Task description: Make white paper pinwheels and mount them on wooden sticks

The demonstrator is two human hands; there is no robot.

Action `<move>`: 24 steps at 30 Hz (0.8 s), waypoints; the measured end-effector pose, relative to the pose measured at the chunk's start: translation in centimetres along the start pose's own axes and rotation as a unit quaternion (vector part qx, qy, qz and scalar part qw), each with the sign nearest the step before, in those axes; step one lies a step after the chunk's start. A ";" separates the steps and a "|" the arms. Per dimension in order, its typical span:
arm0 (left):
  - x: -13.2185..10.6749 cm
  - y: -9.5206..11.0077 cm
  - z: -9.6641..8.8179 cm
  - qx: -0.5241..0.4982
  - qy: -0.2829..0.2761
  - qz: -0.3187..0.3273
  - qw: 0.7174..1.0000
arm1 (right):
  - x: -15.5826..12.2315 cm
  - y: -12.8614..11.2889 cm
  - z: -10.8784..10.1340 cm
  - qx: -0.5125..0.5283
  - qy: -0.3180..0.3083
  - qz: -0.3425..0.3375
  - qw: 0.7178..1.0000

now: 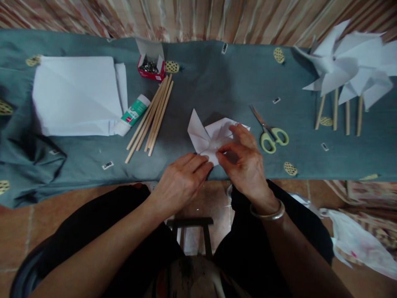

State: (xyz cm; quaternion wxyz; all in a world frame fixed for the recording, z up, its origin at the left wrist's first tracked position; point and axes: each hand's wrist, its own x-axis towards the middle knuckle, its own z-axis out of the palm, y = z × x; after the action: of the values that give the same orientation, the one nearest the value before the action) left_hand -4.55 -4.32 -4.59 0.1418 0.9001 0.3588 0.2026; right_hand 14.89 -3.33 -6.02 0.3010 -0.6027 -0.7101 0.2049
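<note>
White pinwheel (199, 133) lies partly beneath the left hand (182, 177) and right hand (246, 163).

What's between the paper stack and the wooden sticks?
A glue stick, lying slantwise between paper stack and wooden sticks; head view shows it.

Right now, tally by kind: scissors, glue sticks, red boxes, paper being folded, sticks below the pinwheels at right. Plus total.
Scissors: 1
Glue stick: 1
Red box: 1
Folded paper at left hand and right hand: 1
Wooden sticks below white pinwheels: 4
Total: 8
</note>
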 end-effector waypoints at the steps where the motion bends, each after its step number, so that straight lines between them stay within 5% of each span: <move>1: 0.0 0.0 0.0 0.001 -0.002 0.000 1.000 | 0.0 0.0 0.0 -0.004 0.003 -0.003 1.000; 24: 0.0 0.0 0.0 0.005 -0.011 0.000 1.000 | -0.1 -0.1 -0.1 -0.013 0.003 -0.007 1.000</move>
State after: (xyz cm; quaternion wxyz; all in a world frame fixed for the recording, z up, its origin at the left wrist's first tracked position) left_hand -4.51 -4.32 -4.55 0.1410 0.9032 0.3578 0.1904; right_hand 14.90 -3.46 -5.96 0.2967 -0.6026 -0.7156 0.1916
